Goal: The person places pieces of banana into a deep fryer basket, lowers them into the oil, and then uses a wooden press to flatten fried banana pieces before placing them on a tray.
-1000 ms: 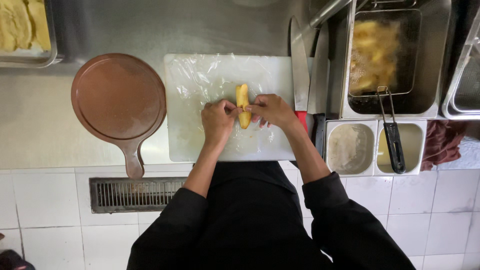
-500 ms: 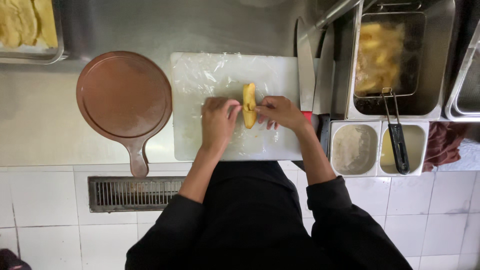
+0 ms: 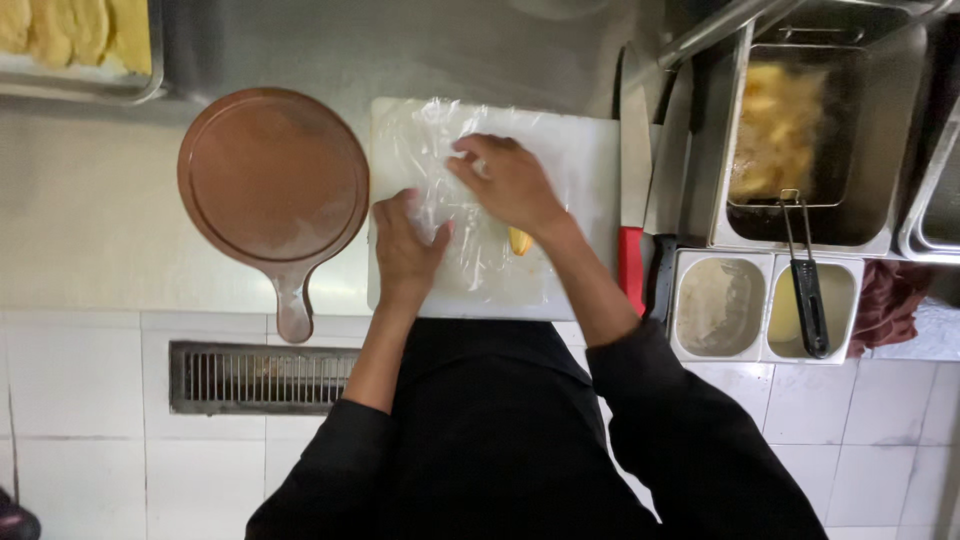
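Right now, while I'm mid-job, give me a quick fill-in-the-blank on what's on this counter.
1. Both hands, the left hand and the right hand, rest on clear ____ spread over the white cutting board.
2. The round wooden paddle board lies to the ____ of the cutting board.
3. The food piece showing under the right wrist is ____ in colour.

Missing words: plastic film; left; yellow

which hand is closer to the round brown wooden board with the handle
Left. The left hand rests on the plastic-covered cutting board, just right of the round wooden board. The right hand lies farther right, mid-board, above the yellow food piece.
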